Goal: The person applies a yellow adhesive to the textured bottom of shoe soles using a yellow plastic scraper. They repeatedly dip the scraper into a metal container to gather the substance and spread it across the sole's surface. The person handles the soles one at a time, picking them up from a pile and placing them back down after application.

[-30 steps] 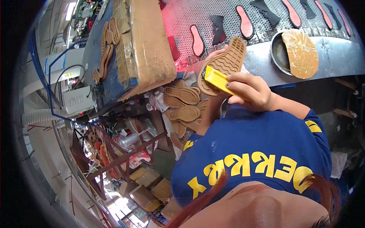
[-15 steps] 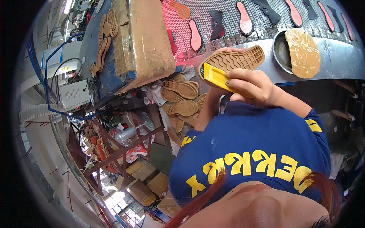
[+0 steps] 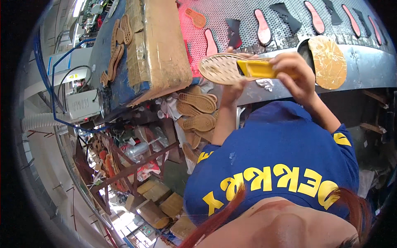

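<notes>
My left hand (image 3: pixel 233 89) is wrapped around a tan shoe sole (image 3: pixel 217 68), its fingers partly hidden behind it. The sole lies nearly level above the near edge of the metal bench, its pale face of short slots showing. In my right hand (image 3: pixel 295 72), a flat yellow tool (image 3: pixel 258 69) with a dark end is pinched between thumb and fingers. That dark end meets the sole near its middle, and the yellow body covers the sole's right part. Several more tan soles (image 3: pixel 198 122) are piled below and left of my left hand.
Red insoles (image 3: pixel 263 27) and black cut pieces (image 3: pixel 286 17) lie spread on a perforated conveyor (image 3: pixel 248 16). To the right, a tan oval board (image 3: pixel 328 62) partly covers a round pan (image 3: pixel 306 51). A large cardboard box (image 3: pixel 163 45) stands at left, beside other soles (image 3: pixel 115 49).
The sole has shifted left and turned, showing a paler slotted face instead of the wavy ridges. My right hand with the yellow tool has moved up and to the right.
</notes>
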`<state>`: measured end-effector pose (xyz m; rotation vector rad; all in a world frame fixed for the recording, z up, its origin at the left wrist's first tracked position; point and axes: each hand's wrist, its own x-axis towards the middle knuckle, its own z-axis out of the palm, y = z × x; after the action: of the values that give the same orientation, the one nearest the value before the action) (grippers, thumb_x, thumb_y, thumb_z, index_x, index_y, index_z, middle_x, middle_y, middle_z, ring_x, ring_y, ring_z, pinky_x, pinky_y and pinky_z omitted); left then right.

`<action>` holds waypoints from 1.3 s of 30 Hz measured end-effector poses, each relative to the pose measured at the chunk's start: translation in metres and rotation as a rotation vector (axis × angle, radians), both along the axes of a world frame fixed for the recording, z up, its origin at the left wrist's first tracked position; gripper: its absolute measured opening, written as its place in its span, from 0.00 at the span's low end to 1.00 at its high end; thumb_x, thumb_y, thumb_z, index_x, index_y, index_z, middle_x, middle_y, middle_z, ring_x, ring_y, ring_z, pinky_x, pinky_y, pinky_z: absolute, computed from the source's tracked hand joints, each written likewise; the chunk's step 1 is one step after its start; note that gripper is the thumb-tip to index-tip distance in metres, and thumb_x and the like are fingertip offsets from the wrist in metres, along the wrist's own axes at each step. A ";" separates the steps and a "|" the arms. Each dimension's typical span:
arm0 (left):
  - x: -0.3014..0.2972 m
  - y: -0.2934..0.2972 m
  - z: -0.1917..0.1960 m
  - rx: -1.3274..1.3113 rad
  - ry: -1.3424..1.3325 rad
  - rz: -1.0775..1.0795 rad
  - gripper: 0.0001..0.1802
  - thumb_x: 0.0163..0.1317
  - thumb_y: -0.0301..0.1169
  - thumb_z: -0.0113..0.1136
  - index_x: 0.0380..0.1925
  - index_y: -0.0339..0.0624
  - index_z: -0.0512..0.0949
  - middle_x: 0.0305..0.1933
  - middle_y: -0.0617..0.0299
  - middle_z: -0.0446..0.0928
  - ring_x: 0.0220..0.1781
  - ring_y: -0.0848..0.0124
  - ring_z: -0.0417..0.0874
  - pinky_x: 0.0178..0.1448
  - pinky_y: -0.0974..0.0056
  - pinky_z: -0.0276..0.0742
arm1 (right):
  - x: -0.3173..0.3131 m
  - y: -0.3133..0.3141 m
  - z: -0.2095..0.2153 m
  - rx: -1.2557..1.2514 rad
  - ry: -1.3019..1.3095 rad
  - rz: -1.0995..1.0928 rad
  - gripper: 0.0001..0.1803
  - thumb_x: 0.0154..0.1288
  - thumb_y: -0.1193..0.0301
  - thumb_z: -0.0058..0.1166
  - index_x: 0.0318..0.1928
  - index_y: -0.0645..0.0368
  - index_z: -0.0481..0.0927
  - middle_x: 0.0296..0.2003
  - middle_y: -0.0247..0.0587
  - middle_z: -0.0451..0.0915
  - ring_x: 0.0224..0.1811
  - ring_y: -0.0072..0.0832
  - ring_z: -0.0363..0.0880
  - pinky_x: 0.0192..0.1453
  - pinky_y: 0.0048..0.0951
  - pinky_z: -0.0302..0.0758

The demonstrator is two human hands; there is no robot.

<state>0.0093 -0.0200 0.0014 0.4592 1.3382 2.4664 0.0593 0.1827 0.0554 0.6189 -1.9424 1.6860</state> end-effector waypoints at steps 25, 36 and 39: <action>-0.034 -0.034 -0.022 0.329 -0.503 -0.487 0.41 0.68 0.63 0.33 0.64 0.38 0.63 0.51 0.41 0.77 0.29 0.54 0.82 0.27 0.57 0.80 | -0.067 -0.038 -0.061 0.095 0.052 -0.137 0.12 0.56 0.87 0.57 0.41 0.63 0.83 0.33 0.40 0.83 0.35 0.28 0.82 0.41 0.25 0.78; -0.047 -0.029 -0.034 0.595 -0.528 -0.577 0.38 0.68 0.58 0.37 0.61 0.35 0.67 0.54 0.40 0.76 0.50 0.45 0.80 0.44 0.43 0.82 | -0.071 -0.041 -0.064 -0.030 -0.175 -0.036 0.15 0.50 0.82 0.61 0.41 0.58 0.84 0.31 0.40 0.83 0.34 0.37 0.84 0.39 0.32 0.80; -0.052 -0.017 -0.037 0.561 -0.715 -0.265 0.38 0.68 0.59 0.36 0.60 0.35 0.68 0.54 0.37 0.75 0.37 0.48 0.82 0.34 0.51 0.84 | -0.043 -0.055 -0.040 0.238 0.026 0.138 0.16 0.50 0.88 0.61 0.42 0.62 0.83 0.36 0.43 0.83 0.38 0.32 0.83 0.43 0.28 0.78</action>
<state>-0.0431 -0.0371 -0.0356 -0.1386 0.2860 2.3864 0.0163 0.1276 0.0156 0.8762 -2.1420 1.5276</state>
